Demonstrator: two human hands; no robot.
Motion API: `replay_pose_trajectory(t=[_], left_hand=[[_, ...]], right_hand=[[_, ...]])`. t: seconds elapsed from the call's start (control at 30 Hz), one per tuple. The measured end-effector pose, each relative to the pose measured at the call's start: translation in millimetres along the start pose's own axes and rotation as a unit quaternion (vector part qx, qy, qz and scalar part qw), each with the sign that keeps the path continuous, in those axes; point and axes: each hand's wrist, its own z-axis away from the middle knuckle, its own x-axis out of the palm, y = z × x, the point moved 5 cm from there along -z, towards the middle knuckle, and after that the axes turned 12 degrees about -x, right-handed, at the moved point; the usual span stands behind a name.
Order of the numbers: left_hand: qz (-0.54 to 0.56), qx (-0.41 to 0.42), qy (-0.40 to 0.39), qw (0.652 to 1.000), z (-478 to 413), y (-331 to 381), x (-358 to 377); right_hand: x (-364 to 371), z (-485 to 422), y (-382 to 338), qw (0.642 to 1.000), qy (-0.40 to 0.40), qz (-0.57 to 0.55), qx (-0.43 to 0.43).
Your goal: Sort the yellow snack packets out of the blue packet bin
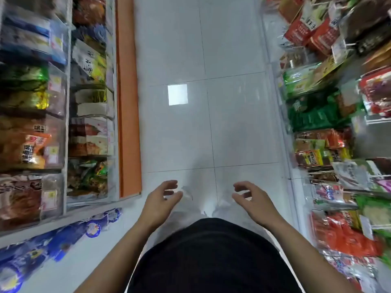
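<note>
The glossy blue plastic packets are seen blurred at the lower left, and whether yellow packets lie among them cannot be told. The left hand and right hand are held apart over the pale tiled floor, the fingers of the 2 loosely curled and nothing gripped. Clear plastic bins of mixed snack packets are ranged above the blue ones.

The blue packet bin sits below and left of the orange panel. Its blue packets lie flat, overlapping, with round white emblems, blurred; yellow ones cannot be made out.
</note>
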Motion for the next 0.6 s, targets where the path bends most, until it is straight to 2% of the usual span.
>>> replay_pose_trajectory(t=[0.2,0.37,0.5,0.6], left_hand=[[0.045,-0.033,0.042,0.998,-27.7,6.9,-40.7],[0.075,-0.047,0.054,0.995,-99.4,23.3,-86.0],[0.090,-0.040,0.032,0.995,-166.6,70.9,-131.6],[0.056,-0.023,0.019,0.998,-211.0,127.8,-167.4]], right_hand=[[-7.0,-81.2,-52.8,0.999,-0.037,0.029,-0.021],[-3.6,-184.9,-111.7,0.996,-0.053,0.064,-0.040],[-10.5,-255.8,-154.7,0.996,-0.042,0.079,-0.027],[-31.2,-288.8,-177.7,0.997,-0.028,0.078,-0.007]])
